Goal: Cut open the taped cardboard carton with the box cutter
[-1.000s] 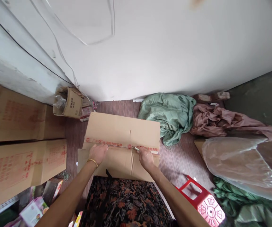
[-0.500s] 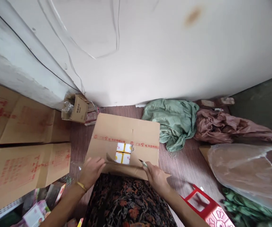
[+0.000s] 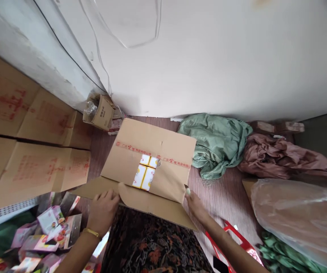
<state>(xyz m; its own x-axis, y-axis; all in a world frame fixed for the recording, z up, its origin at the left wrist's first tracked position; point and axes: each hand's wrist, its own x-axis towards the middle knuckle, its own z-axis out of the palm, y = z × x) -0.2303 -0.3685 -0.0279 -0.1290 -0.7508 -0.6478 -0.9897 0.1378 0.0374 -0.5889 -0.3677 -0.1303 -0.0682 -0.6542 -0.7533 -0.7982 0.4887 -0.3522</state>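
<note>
A brown cardboard box (image 3: 152,146) with red printed tape lies on the floor in front of me. Its near flap (image 3: 152,204) is folded down toward my lap. Through the gap show yellow-and-white packs (image 3: 144,175). My left hand (image 3: 103,210), with a gold bangle at the wrist, grips the left part of that flap, fingers over its edge. My right hand (image 3: 195,204) is closed at the flap's right end, and a small dark blade tip sticks out above the thumb.
Stacked cardboard cartons (image 3: 24,167) fill the left. A small open carton (image 3: 101,112) sits in the corner by the white wall. Green cloth (image 3: 217,142), brown cloth (image 3: 280,157) and a plastic-covered bundle (image 3: 300,212) lie right. A red stool (image 3: 237,242) and pink packets (image 3: 46,235) are near me.
The taped seam has been slit and both hands have pulled the near flap down toward me, uncovering the packs inside. The view has shifted left and down.
</note>
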